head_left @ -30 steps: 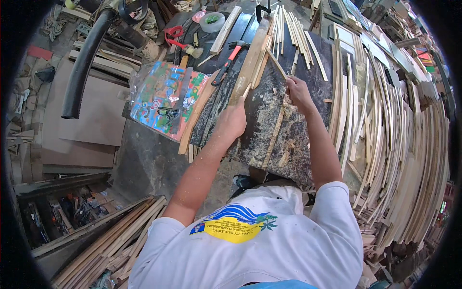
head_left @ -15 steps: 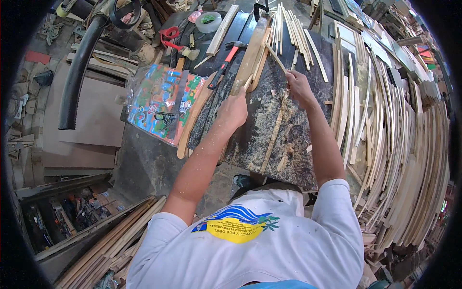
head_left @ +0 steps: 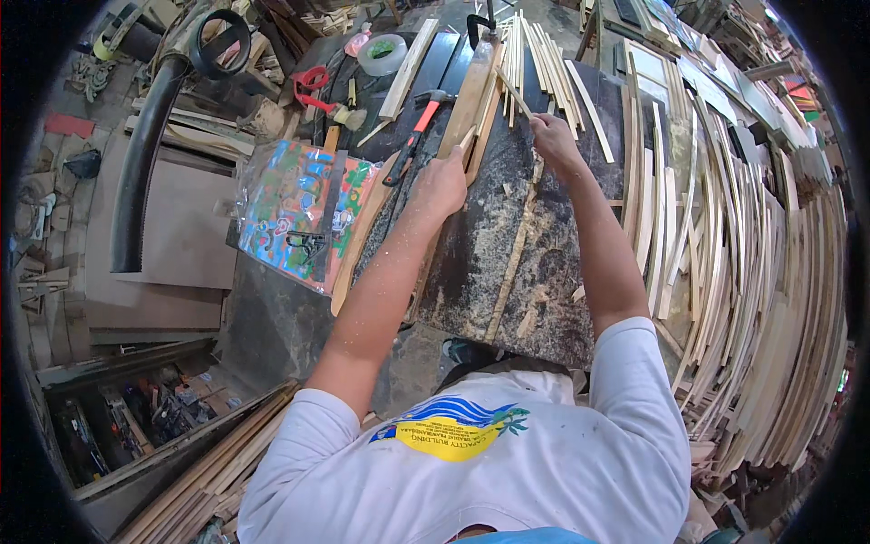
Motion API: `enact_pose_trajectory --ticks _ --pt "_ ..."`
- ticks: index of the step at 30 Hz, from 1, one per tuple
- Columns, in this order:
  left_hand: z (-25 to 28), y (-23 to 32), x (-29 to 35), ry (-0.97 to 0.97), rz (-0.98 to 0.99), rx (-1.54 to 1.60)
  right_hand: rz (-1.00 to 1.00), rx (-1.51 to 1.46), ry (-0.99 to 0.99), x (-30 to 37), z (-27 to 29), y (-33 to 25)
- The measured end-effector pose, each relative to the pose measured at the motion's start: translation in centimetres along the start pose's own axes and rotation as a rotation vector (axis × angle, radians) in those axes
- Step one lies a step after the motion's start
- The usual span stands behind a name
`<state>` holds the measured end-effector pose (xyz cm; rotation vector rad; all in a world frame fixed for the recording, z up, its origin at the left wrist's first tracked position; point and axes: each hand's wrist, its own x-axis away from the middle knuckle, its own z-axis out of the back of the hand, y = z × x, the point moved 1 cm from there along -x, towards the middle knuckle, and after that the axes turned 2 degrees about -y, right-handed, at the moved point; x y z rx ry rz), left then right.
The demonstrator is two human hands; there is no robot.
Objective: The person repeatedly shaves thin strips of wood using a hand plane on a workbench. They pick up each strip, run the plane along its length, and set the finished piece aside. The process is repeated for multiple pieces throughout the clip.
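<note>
My left hand [head_left: 440, 184] is closed around the near end of a thin pale wooden strip [head_left: 468, 139], which pokes out past the fingers along a long wooden board [head_left: 471, 86]. Closed too, my right hand [head_left: 555, 143] grips a slim wooden stick [head_left: 514, 94] slanting away to the left, its tip by the board's right edge. A black clamp [head_left: 474, 33] sits at the board's far end. Left of the board lies a claw hammer [head_left: 420, 129] with a red and black handle. Sawdust [head_left: 517, 236] covers the dark worktable [head_left: 453, 272] between my arms.
Thin wooden strips [head_left: 553, 68] lie at the table's far side, and many more are stacked [head_left: 716, 227] on the right. To the left are a plastic-wrapped colourful sheet [head_left: 285, 213], a brush [head_left: 349, 116], a tape roll [head_left: 382, 54] and an upright black pipe [head_left: 149, 163].
Both hands have moved a little farther forward along the board, still holding the wooden pieces. The whole view has shifted slightly.
</note>
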<state>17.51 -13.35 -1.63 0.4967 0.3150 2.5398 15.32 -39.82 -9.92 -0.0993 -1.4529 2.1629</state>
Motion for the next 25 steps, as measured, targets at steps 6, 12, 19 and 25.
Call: enact_pose_trajectory --ticks 6,12,19,25 --pt "0.8 2.0 -5.5 0.028 -0.007 -0.004 0.062 0.125 0.139 -2.7 0.4 0.7" --pt "2.3 3.4 -13.0 0.148 -0.048 0.008 -0.170 0.091 0.113 5.4 2.2 -2.4" --pt "1.5 8.5 -8.9 0.219 -0.358 0.250 0.145 0.486 0.510 13.8 9.8 7.6" --pt "-3.1 9.0 -1.0 -0.103 -0.312 0.533 -0.079 0.810 0.904 17.6 26.8 16.9"
